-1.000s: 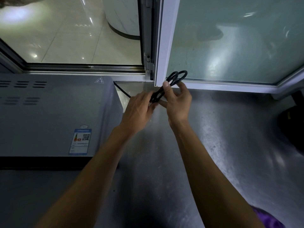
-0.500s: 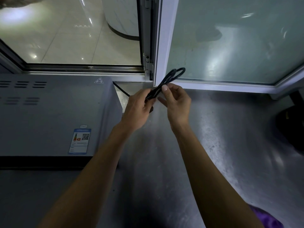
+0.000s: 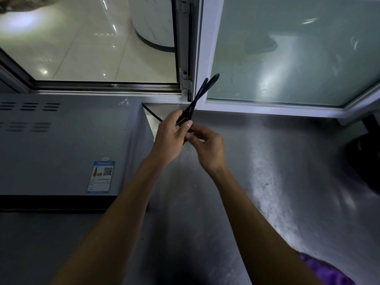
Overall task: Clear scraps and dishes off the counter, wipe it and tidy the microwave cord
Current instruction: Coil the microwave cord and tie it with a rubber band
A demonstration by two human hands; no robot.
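While both hands held the folded cord [image 3: 202, 93] at frame centre | left hand [image 3: 167, 138] gripped bundle, right hand [image 3: 207, 147] fingers pinched its lower end | bench [image 3: 277, 171] looked cleared, wiped | cord unfinished, judged.

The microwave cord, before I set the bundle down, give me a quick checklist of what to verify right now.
1. Cord folded into a loop: ok.
2. Left hand grips the bundle: ok.
3. Right hand pinches the lower end: ok.
4. Cord's run behind the microwave free of snags: cannot tell.
5. Bundle tied: cannot tell.
6. Counter beside the microwave bare enough for it: ok.
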